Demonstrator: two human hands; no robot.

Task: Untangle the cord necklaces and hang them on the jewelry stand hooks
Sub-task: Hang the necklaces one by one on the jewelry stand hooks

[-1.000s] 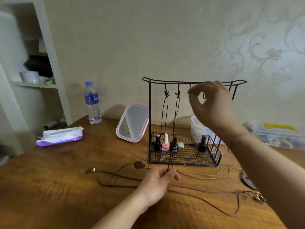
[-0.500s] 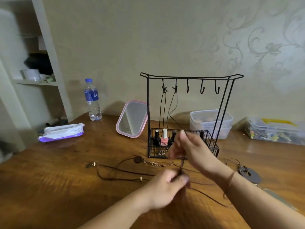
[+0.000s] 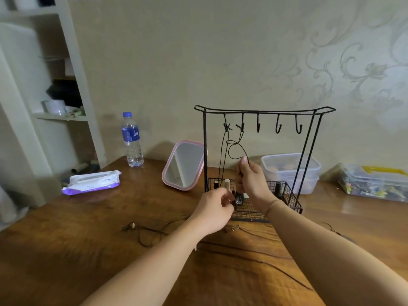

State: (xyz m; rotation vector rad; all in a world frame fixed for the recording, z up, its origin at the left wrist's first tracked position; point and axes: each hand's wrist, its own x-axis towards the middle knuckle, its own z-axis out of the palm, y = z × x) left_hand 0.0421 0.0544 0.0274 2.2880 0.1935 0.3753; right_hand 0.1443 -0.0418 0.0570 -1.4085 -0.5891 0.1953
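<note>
A black wire jewelry stand (image 3: 265, 111) stands on the wooden table, with several hooks under its top bar. Black cord necklaces hang from the two leftmost hooks. My right hand (image 3: 250, 180) pinches the black cord (image 3: 234, 145) that hangs from the second hook, which bows in a slack loop above the fingers. My left hand (image 3: 215, 209) is closed on the lower end of that cord, in front of the stand's mesh basket (image 3: 287, 202). More brown cord necklaces (image 3: 150, 231) lie tangled on the table in front of the stand, partly hidden by my arms.
A pink mirror (image 3: 184, 165) leans left of the stand. A water bottle (image 3: 131, 140) and a wipes pack (image 3: 92, 182) sit farther left. Clear plastic boxes (image 3: 291, 171) stand behind and to the right. Nail polish bottles sit in the basket. White shelves fill the left.
My right hand came down from the hooks to the hanging cord, then rose with it. My left hand lifted off the table toward the basket. The view moved closer and lower.
</note>
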